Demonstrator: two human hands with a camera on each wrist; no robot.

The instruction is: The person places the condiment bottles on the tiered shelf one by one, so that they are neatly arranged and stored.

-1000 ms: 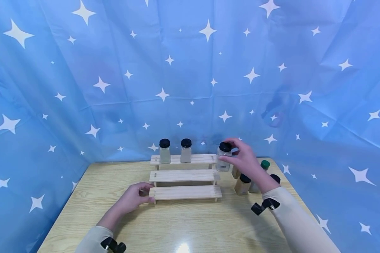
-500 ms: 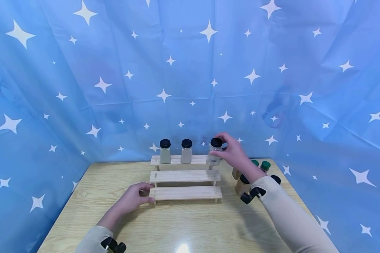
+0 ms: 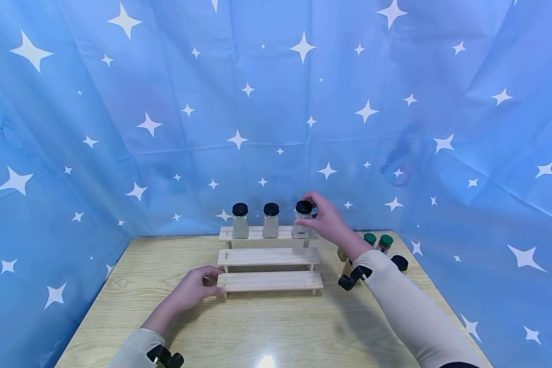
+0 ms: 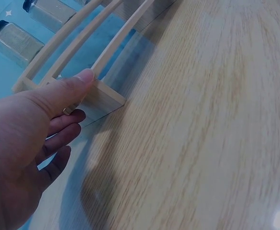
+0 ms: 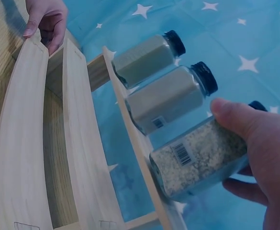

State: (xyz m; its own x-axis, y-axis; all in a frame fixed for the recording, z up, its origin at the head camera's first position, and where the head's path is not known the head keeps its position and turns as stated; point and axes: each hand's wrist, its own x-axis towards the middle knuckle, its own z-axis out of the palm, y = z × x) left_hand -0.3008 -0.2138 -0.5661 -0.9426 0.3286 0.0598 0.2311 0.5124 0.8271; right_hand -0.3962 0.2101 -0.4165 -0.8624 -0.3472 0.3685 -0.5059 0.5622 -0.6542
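Observation:
A three-tier wooden rack stands on the table. My left hand grips the left end of its lowest tier, thumb on the front edge. My right hand holds a glass spice jar with a black lid, a barcode label and pale flaky contents. The jar is upright at the right end of the top tier, its base right at the board. Two more black-lidded jars stand on that tier: one with greenish powder at the left, one with greyish powder mid-tier.
On the table to the right, partly hidden by my right forearm, stand several more jars, including a green-lidded jar and one with a black lid. A blue star-patterned curtain hangs close behind the rack.
My right hand has carried the flaky jar leftward from beside the rack onto the right part of the top tier. My left hand has stayed on the rack.

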